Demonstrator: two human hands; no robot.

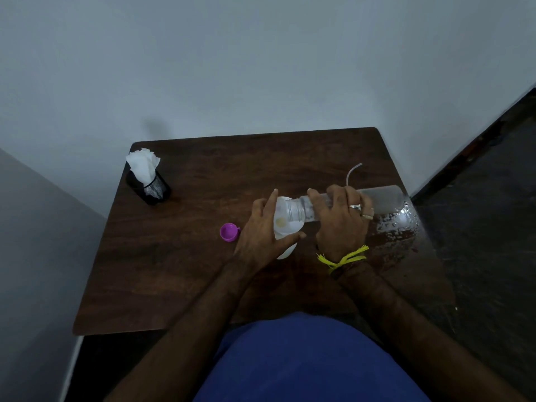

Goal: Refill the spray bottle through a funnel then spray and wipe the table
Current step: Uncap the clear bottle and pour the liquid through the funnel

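A white spray bottle (pixel 285 252) stands near the table's middle with a white funnel (pixel 285 227) in its neck. My left hand (pixel 261 236) holds it, thumb across the front just under the funnel and index finger up along the funnel's rim. My right hand (pixel 342 224) grips a clear plastic water bottle (pixel 385 198), tipped almost level, its mouth over the funnel's bowl. A thin white dip tube (pixel 353 173) curves up behind the right hand; the spray head it belongs to is hidden.
A small purple cap (pixel 229 232) lies on the dark wooden table (pixel 203 285), left of my left hand. A black mesh holder (pixel 150 188) with white tissues (pixel 143 166) stands at the back left corner. Walls close in behind and left; dark floor lies right.
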